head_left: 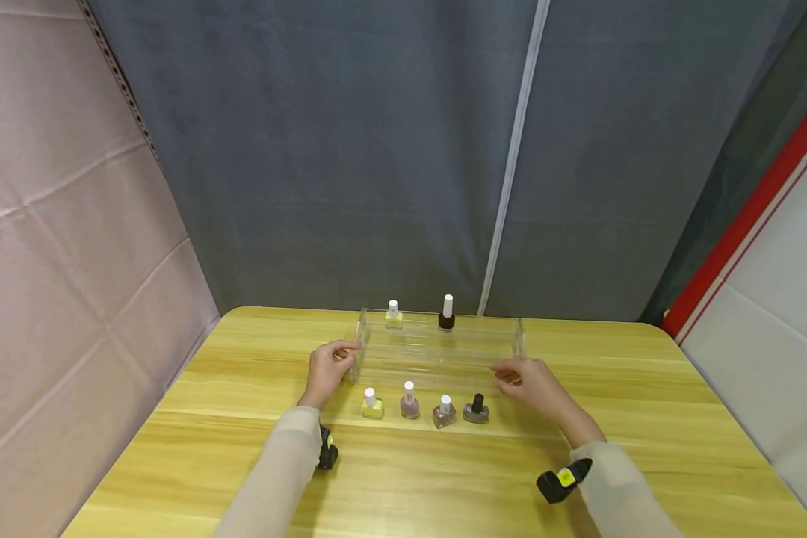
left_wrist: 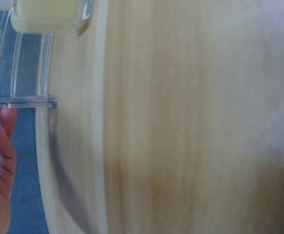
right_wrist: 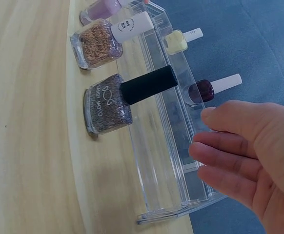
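A clear acrylic tiered rack (head_left: 437,357) stands toward the table's far edge. On its back tier are a yellow nail polish bottle (head_left: 393,319) and a dark one (head_left: 447,320), both white-capped. My left hand (head_left: 326,371) pinches the rack's left end panel between thumb and fingers. Near the right end, my right hand (head_left: 530,381) holds nothing, its fingers loosely bent and thumb apart. In front of the rack stand a yellow polish bottle (head_left: 372,407), a lilac one (head_left: 409,406), a copper-glitter one (right_wrist: 97,45) and a grey-glitter one with a black cap (right_wrist: 108,105).
The wooden table (head_left: 403,478) has rounded far corners. A dark grey curtain (head_left: 323,149) hangs behind it, with pale cloth (head_left: 54,261) at the left and a white panel with a red edge (head_left: 753,194) at the right. Both wrists carry a black camera (head_left: 557,484).
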Motion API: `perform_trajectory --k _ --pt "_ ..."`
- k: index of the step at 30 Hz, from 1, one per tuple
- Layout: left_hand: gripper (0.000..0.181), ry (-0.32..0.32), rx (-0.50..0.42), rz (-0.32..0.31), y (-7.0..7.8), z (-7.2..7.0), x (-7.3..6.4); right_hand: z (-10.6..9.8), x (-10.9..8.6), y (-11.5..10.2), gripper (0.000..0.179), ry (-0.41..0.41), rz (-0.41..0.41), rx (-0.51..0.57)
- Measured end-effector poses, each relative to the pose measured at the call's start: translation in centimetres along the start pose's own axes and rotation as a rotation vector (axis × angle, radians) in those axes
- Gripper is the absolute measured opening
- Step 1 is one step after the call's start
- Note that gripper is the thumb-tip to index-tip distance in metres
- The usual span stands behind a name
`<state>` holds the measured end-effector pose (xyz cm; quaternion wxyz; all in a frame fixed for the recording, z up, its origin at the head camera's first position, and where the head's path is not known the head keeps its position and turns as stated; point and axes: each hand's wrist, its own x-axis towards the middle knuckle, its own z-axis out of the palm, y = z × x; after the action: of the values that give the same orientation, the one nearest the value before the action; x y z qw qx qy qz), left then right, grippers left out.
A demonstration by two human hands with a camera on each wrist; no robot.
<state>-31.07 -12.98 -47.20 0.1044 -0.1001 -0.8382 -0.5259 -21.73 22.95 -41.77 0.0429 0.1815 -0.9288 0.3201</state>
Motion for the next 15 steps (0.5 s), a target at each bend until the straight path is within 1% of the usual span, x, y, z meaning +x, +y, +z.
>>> perform_trajectory --k 8,15 --pt "0.019 0.003 0.011 0.010 0.0 0.1 0.0 0.4 -0.8 0.2 0.025 -0.003 0.010 0.005" --pt "0.019 0.001 0.013 0.005 0.1 0.0 0.0 0.8 -1.3 0.2 0.024 -0.026 0.016 0.012"
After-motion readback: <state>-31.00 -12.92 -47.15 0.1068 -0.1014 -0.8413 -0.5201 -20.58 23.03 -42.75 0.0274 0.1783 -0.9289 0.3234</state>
